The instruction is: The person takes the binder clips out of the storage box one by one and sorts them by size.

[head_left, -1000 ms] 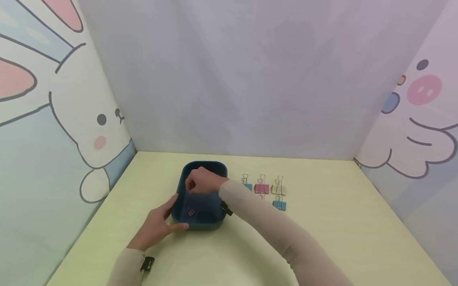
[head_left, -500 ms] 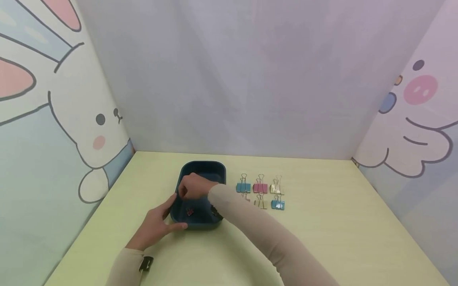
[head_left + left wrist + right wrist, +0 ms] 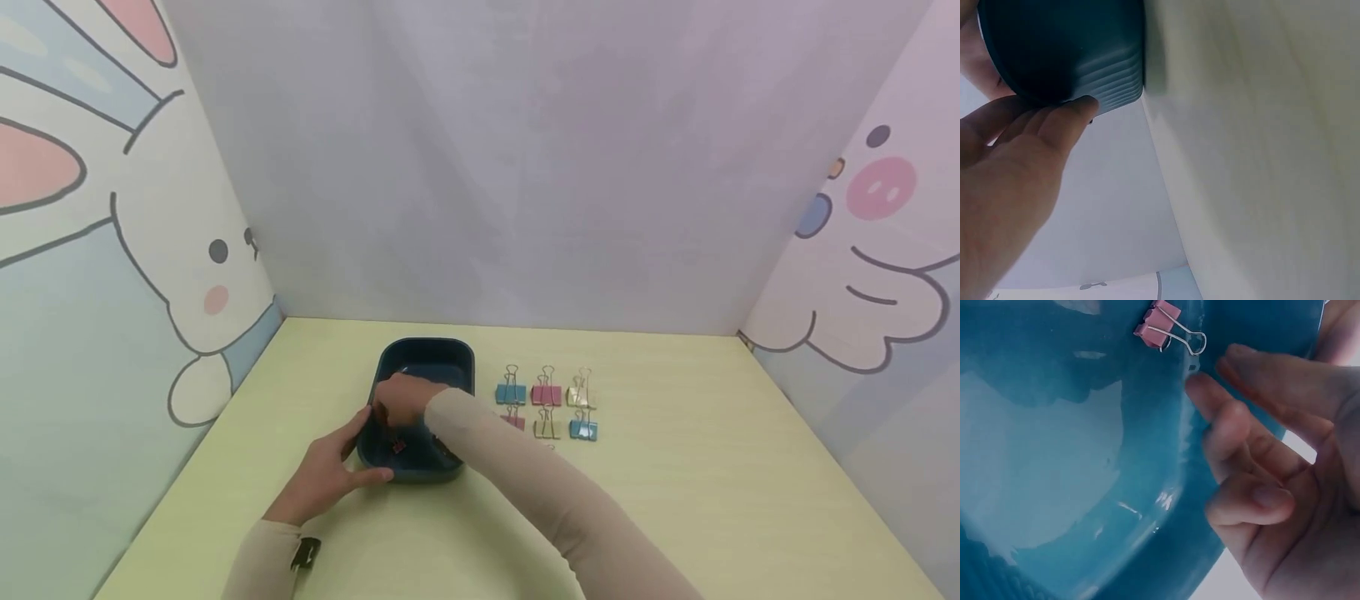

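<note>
A dark blue-green plastic box (image 3: 465, 358) stands on the table. My left hand (image 3: 322, 475) holds its near left corner, the thumb along the front wall and the fingers at the left side. In the left wrist view the fingertips (image 3: 1082, 107) press on the ribbed outer wall. Inside the box lies a pink binder clip (image 3: 1159, 325) with wire handles. My right hand (image 3: 1272, 469) is low in the box beside that clip, thumb and index finger slightly apart. Nothing shows between them, and the other fingers are loosely bent.
Right of the box, binder clips stand in rows: a blue clip (image 3: 511, 394), a pink clip (image 3: 547, 396), a pale yellow clip (image 3: 581, 397) and several more in front. My right forearm (image 3: 540, 508) partly covers them. Printed walls (image 3: 885, 275) enclose the table.
My right hand has moved down and toward me inside the box, nearer the pink clip, and the forearm has shifted left, uncovering more clips. The left hand stays at the corner.
</note>
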A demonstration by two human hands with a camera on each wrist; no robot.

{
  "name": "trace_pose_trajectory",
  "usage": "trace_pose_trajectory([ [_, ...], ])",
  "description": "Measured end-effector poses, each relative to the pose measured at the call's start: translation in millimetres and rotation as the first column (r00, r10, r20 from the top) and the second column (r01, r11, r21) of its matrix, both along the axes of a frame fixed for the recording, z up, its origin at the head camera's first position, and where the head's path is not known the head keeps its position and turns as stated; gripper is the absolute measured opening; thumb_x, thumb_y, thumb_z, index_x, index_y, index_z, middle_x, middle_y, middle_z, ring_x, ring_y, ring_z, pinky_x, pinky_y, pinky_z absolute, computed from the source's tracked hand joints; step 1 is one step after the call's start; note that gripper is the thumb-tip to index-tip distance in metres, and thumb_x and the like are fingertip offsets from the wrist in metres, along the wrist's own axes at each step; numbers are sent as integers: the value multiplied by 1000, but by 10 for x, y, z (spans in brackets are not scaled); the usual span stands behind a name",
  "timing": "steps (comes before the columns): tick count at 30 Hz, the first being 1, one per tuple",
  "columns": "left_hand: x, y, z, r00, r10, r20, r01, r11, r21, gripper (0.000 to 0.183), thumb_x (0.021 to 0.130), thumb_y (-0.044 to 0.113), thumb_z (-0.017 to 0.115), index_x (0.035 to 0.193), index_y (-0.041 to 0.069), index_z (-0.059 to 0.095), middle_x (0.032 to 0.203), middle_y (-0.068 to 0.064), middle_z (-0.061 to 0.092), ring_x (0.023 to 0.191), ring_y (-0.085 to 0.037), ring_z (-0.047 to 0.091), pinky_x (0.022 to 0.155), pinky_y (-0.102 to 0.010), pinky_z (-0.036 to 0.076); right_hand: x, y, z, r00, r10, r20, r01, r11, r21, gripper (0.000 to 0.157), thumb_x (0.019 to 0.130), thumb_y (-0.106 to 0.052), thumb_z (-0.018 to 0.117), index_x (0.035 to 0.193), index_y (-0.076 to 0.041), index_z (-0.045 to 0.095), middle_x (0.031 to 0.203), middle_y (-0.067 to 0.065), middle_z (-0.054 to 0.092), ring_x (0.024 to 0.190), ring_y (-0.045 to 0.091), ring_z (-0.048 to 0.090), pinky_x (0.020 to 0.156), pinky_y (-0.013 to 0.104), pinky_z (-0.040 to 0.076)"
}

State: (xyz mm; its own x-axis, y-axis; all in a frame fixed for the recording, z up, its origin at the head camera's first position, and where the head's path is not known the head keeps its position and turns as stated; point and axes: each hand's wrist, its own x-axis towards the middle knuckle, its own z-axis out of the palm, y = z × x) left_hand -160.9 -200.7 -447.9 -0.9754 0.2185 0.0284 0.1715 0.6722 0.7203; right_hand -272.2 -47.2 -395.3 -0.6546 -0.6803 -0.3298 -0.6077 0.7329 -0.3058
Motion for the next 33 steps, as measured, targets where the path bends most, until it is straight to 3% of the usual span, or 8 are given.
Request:
trace_pose_trajectory([
  [9, 21, -11, -37, 1000, 15, 9, -15, 1000, 10, 105, 81, 48, 81, 159, 7, 25, 163, -21, 30, 144, -42, 43, 114, -50, 45, 11, -5, -54, 996, -30, 88, 26, 999, 47, 20, 91, -7, 69, 88, -26, 76, 85, -10, 73, 79, 8, 64, 73, 22, 54],
  [17, -1, 6, -48, 1000, 9, 17, -9, 1000, 24, 105, 80, 47, 82, 159, 5, 26, 164, -20, 30, 145, -41, 42, 114, -49, 44, -61, 40, -124, 976, -88, 201, 90, 996, 3, 22, 93, -10, 69, 80, -27, 75, 79, -9, 73, 77, 8, 67, 69, 22, 56],
  [21, -20, 7, -42, 1000, 7, -5, -7, 1000, 25, 105, 80, 46, 82, 159, 5, 27, 164, -20, 30, 145, -41, 42, 114, -49, 45, -102, 59, -89, 973, -96, 208, 101, 995, -11, 22, 93, -11, 69, 79, -26, 75, 79, -9, 74, 79, 8, 68, 72, 23, 57],
  [33, -31, -13, -32, 1000, 8, 11, -9, 1000, 24, 106, 79, 49, 81, 159, 5, 27, 164, -21, 30, 145, -41, 42, 114, -49, 44, -137, 86, -1, 988, -40, 147, 45, 999, -30, 22, 93, -6, 68, 80, -22, 77, 76, -7, 73, 72, 9, 66, 62, 20, 55],
])
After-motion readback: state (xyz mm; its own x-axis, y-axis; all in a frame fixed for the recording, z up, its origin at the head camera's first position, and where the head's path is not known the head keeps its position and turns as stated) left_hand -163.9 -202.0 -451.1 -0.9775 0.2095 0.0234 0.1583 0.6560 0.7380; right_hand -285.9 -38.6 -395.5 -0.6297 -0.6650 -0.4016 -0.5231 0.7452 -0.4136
